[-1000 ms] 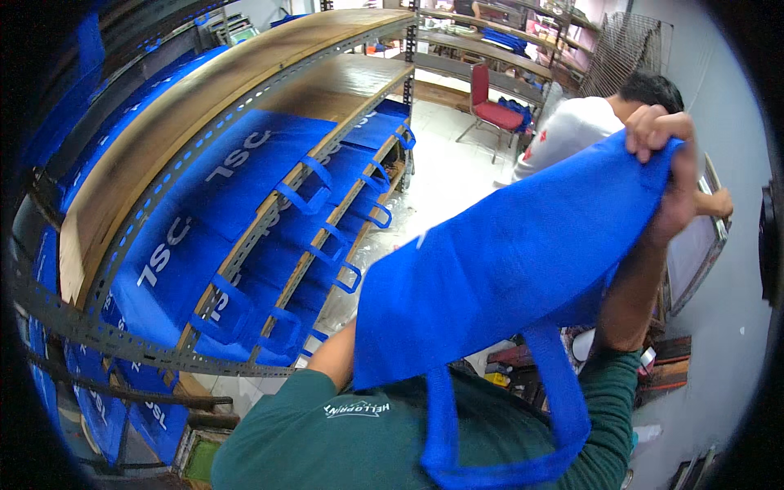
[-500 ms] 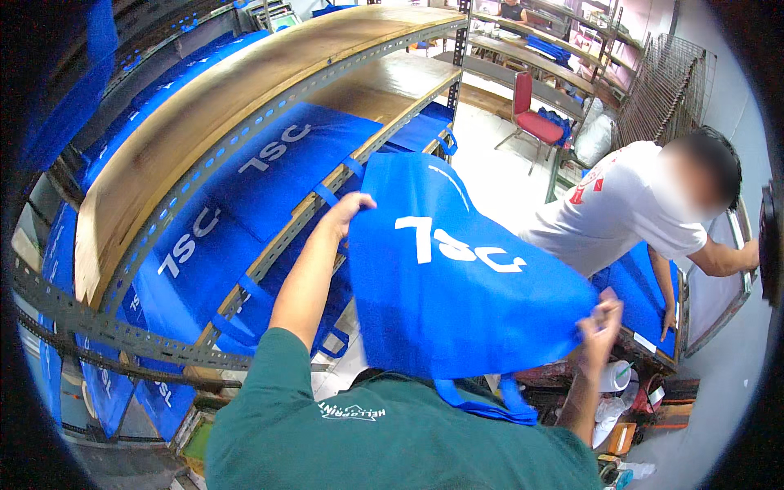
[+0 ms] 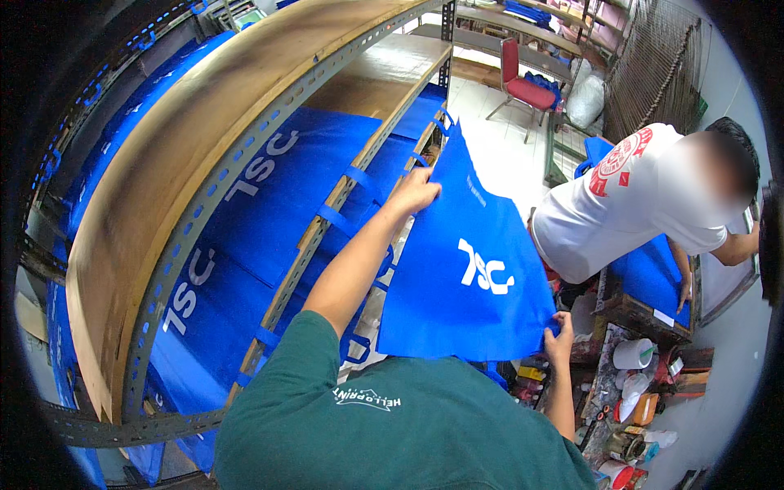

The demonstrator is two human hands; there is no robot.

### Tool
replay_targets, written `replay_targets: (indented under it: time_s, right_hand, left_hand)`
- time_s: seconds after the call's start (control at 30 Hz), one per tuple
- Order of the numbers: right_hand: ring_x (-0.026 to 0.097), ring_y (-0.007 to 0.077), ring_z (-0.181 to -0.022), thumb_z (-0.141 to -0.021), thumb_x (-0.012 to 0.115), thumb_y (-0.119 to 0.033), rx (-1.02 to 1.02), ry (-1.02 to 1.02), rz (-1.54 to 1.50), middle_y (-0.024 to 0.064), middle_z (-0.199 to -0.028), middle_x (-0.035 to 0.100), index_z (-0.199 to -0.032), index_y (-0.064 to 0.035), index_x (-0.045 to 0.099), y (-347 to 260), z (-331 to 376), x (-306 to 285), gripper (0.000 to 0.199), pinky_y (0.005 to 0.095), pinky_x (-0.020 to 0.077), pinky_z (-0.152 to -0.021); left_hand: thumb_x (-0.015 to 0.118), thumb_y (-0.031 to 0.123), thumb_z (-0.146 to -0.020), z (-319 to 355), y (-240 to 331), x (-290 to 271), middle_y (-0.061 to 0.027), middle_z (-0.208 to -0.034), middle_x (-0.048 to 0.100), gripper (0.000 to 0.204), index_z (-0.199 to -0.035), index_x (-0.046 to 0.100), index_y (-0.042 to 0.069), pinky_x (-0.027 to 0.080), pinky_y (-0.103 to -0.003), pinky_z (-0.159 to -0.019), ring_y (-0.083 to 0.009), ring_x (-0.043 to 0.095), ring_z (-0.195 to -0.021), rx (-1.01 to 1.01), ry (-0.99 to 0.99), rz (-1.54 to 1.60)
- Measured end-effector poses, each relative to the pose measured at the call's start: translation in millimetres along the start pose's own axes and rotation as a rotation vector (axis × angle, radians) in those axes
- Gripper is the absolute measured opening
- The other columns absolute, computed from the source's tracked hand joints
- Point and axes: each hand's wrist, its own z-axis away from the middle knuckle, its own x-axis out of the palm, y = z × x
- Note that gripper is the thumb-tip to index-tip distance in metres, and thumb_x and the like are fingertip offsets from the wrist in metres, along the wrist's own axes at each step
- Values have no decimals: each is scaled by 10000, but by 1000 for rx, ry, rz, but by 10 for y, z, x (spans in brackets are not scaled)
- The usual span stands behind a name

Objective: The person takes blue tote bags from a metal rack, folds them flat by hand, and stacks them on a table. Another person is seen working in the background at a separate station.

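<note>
A blue fabric bag with white printing (image 3: 445, 310) is stretched in front of my chest. At its upper left edge my left hand (image 3: 417, 191) is closed on the fabric, beside the shelf rack. My right hand (image 3: 560, 336) pinches the bag's lower right corner. Part of the bag's lower edge and handles is hidden behind my green shirt. Close to my left arm, similar blue bags (image 3: 269, 224) lie flat on a rack shelf, their handles (image 3: 335, 218) hanging over its front edge.
The wooden shelf rack (image 3: 245, 61) with metal framing fills the left. On the right a co-worker in a white shirt (image 3: 625, 208) leans over a blue bag (image 3: 651, 278) beside a framed screen. Tubs and tools (image 3: 633, 354) crowd the lower right. A red chair (image 3: 527, 91) stands behind.
The bag has swung more upright and to the right, with both hands still on it. My left hand has moved right; my right hand has shifted left and down slightly.
</note>
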Motion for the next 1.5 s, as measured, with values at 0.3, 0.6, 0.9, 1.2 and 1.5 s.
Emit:
replay_targets:
  time_s: [0.3,0.6,0.9,1.2,1.5]
  right_hand:
    - [587,206,-975,-774,543,36,-55,417,-112,119,-1025,639,-1023,37,623,-790,-712,-82,262,324,425,-902]
    - [598,192,-961,-716,504,17,-406,167,-127,118,-1019,647,-1057,41,624,-1484,-3079,-175,362,299,424,-907]
    - [536,57,-648,-741,576,4,-581,141,-520,-1,-819,627,-961,-63,657,-2478,-5207,1341,244,213,428,-571]
    - [638,203,-808,-700,599,-80,-499,10,-476,92,-867,677,-913,-116,685,-3073,-6493,3377,233,311,483,-748]
    - [632,305,-896,-662,569,-88,-392,-76,-355,144,-900,668,-925,-108,665,-3296,-6396,4520,281,380,474,-804]
  left_hand:
    - [497,31,-678,-278,180,-813,-15,-623,518,98,-754,557,17,355,-259,-468,-87,442,-523,68,213,435]
    - [496,16,-670,-705,24,-1296,-38,-709,564,178,-836,560,21,410,-267,-537,-115,493,-580,74,495,516]
    - [594,58,-662,-1199,-674,-2385,-58,-1024,547,384,-1044,559,70,400,-336,-828,-185,476,-974,-101,774,347]
    - [643,262,-737,-1133,-1102,-2943,-105,-1140,486,437,-1119,520,89,371,-375,-892,-243,446,-1057,-183,1039,3]
    - [644,402,-762,-967,-844,-2548,-160,-1315,427,628,-1279,453,101,334,-409,-1000,-292,402,-1222,-425,925,-595]
